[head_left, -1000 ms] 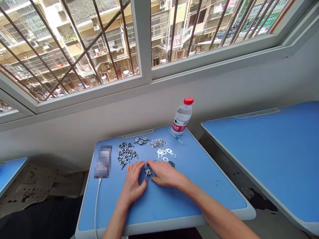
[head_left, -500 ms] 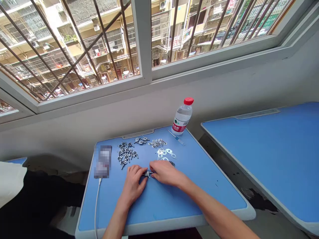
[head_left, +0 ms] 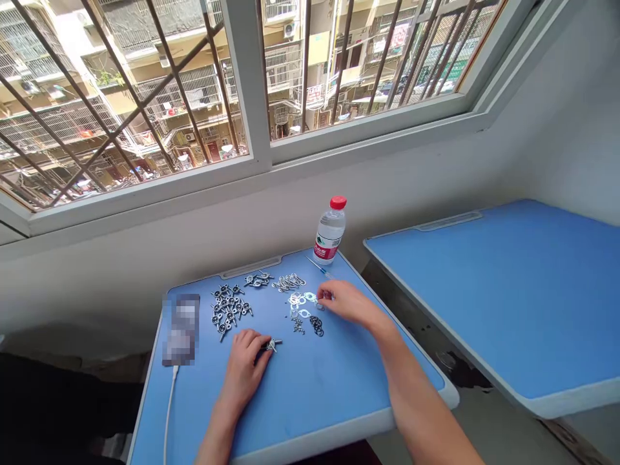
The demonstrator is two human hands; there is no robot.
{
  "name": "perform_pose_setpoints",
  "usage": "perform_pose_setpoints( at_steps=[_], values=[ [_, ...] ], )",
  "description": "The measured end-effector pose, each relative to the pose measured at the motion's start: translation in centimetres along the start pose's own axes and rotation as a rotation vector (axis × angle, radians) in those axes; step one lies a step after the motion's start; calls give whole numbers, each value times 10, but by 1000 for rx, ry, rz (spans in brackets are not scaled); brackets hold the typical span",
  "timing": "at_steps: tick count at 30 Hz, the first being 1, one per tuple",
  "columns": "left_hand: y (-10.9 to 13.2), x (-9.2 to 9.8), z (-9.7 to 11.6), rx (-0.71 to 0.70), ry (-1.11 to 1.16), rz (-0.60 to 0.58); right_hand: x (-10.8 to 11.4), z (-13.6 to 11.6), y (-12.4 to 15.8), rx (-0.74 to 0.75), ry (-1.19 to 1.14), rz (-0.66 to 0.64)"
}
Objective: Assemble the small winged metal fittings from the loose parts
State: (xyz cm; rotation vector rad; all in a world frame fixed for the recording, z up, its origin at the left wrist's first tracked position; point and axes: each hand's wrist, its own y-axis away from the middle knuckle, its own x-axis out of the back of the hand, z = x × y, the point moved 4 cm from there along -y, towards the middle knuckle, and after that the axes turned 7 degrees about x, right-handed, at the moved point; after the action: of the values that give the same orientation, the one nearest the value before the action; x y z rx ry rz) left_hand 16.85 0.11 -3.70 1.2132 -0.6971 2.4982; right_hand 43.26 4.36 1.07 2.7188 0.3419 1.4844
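Your left hand [head_left: 241, 368] closes on a small metal fitting [head_left: 272, 345], gripping it in the fingertips, with its end poking out to the right. The two sit left of centre on the blue worktop [head_left: 310, 400], nearer the front edge than the back. Your right hand [head_left: 351, 303] reaches in from the right edge with fingers curled, the tips just beside a spread of silver washers [head_left: 303, 298]. Whether those fingers hold anything is too small to tell.

Below the washers lie tiny screws [head_left: 298, 325] and a small heap of dark rings [head_left: 316, 326]. Beyond your left hand, a cluster of metal wing-shaped parts [head_left: 227, 310] spreads toward the left edge, and two smaller groups of silver parts [head_left: 274, 281] lie along the back edge. A small screwdriver [head_left: 317, 266] and a red-capped water bottle [head_left: 329, 231] stand at the back right corner. A blurred phone [head_left: 181, 329] with a white cable [head_left: 169, 407] lies at the left edge.
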Motion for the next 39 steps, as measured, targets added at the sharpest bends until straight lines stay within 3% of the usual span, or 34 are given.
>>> perform_pose_setpoints(
  at_steps=[7,18,39],
  values=[
    [-1,2,2,35,32,-30,-16,-4,5,35,7,-124],
    [-3,3,4,47,46,-23,-20,-10,4,-18,92,-207],
    [-1,3,4,48,49,-38,-16,-1,7,-22,7,-176]
  ],
)
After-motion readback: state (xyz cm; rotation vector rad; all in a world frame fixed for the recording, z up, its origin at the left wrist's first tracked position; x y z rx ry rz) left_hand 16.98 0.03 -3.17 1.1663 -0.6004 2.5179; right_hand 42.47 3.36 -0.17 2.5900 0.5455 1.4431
